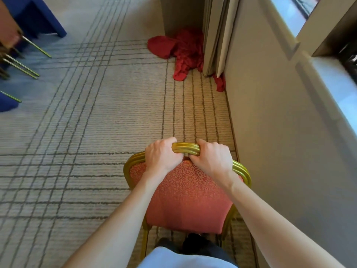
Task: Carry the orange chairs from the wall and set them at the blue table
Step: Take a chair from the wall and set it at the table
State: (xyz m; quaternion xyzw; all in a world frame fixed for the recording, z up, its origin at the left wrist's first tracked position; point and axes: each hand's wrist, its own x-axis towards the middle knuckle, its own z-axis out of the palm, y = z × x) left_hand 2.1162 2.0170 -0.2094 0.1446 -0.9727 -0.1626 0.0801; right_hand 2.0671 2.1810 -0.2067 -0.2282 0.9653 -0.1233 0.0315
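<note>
Fingers [171,141] of both hands are clenched over the gold top rail [185,149] of 1 orange chair [185,200], thumbs tucked under on the near side. The left hand [162,157] and right hand [212,159] sit close together at the middle of the rail, with a short stretch of gold showing between them. Both forearms reach forward over the patterned chair back, which faces the person. The chair is just beside the cream wall [270,117] on the right, over the striped carpet [87,117]; whether its feet touch the carpet cannot be told. Ahead, a crumpled red cloth [179,49] lies on the carpet against the foot of some upright panels [214,35] by the wall. The blue table [38,18] is well apart at the far left, and thin gold legs [29,69] of other chairs show beside it.
</note>
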